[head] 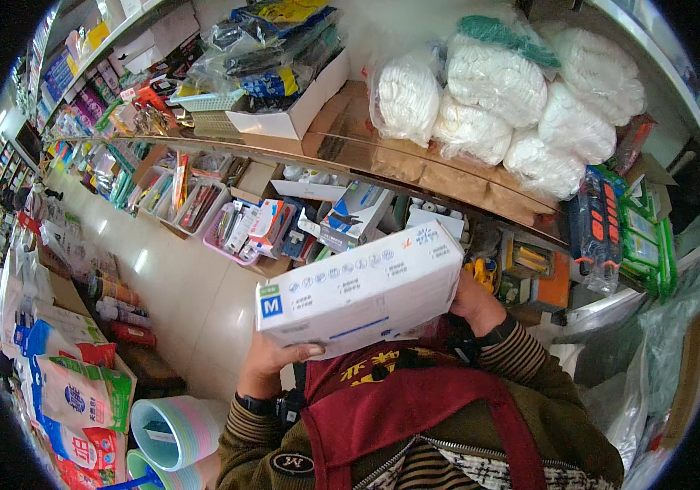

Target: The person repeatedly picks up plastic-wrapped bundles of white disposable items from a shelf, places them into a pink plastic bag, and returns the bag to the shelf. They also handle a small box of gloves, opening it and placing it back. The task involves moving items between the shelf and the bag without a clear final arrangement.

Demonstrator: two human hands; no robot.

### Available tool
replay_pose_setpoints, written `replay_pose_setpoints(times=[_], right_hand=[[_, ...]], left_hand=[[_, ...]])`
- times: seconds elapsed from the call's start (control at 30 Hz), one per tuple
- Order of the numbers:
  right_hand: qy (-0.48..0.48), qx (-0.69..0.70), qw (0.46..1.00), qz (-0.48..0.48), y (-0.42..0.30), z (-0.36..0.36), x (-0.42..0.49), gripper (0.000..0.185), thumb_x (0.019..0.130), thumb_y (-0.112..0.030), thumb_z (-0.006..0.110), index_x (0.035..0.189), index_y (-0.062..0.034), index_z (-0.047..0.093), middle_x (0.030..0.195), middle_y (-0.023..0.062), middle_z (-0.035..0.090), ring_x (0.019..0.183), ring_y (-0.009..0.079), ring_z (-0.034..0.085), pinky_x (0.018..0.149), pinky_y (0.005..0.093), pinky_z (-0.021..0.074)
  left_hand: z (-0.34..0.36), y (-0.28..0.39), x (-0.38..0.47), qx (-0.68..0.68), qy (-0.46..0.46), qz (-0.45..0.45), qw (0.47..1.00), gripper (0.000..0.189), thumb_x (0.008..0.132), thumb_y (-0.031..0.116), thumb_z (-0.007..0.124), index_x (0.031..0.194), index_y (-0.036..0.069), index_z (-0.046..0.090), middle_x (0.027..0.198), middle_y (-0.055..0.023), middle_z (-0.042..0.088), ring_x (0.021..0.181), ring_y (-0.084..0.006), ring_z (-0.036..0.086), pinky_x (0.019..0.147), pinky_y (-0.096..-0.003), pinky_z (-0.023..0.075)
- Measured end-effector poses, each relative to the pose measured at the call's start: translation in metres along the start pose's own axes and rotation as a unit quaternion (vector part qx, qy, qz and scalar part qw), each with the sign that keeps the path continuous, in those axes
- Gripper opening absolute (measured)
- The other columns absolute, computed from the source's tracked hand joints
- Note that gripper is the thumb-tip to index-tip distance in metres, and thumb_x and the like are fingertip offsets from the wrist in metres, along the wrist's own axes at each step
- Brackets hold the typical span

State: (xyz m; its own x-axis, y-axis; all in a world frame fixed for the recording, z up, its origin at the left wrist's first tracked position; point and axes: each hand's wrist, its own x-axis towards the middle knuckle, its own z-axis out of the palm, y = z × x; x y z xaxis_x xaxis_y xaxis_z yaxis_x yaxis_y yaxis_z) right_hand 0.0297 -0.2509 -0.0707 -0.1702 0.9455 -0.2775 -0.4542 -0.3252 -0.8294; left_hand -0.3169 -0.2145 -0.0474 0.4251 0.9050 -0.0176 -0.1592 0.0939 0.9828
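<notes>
A long white cardboard box (359,285) with blue print and a size mark is held tilted before my chest. My left hand (276,361) grips its left end, thumb on the near side and the other fingers hidden behind or under it. At the right end, my right hand (475,303) holds the box, with its fingertips mostly hidden. Behind the box, on the lower shelf level, lies another box (353,214) with a picture of a dark glove. A pink basket (227,245) of small packaged goods stands to its left.
Bagged white bundles (490,73) lie on the upper shelf (350,138), right of an open white carton (291,119) of packaged goods. Stacked pastel buckets (175,432) and detergent bags (80,395) stand at lower left. Green packs (640,239) sit at right. Tiled floor (184,294) shows between the shelves.
</notes>
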Motion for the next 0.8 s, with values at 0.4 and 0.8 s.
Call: replay_pose_setpoints(times=[0.4,0.8], right_hand=[[0.092,-0.123,0.988,-0.02,0.038,-0.022,0.036,0.053,0.1,-0.035,0.059,0.136,0.0037,0.054,0.131,0.0128,0.061,0.116,0.0204,0.058,0.098,0.0327,0.047],[-0.169,-0.471,0.807,-0.313,-0.004,0.111,0.069,0.047,0.088,-0.028,0.072,0.125,-0.004,0.056,0.108,0.0144,0.063,0.099,0.0276,0.063,0.088,0.0391,0.0512]], left_hand=[[-0.02,-0.048,-0.005,-0.231,0.155,-0.053,0.959,0.075,0.074,0.015,0.075,0.139,-0.006,0.044,0.126,-0.0195,0.062,0.109,-0.0306,0.066,0.094,-0.0409,0.055],[-0.026,-0.069,-0.041,0.137,0.064,-0.075,0.986,0.074,0.066,0.012,0.089,0.13,0.0,0.054,0.117,-0.0101,0.067,0.11,-0.0206,0.062,0.1,-0.0363,0.0483]])
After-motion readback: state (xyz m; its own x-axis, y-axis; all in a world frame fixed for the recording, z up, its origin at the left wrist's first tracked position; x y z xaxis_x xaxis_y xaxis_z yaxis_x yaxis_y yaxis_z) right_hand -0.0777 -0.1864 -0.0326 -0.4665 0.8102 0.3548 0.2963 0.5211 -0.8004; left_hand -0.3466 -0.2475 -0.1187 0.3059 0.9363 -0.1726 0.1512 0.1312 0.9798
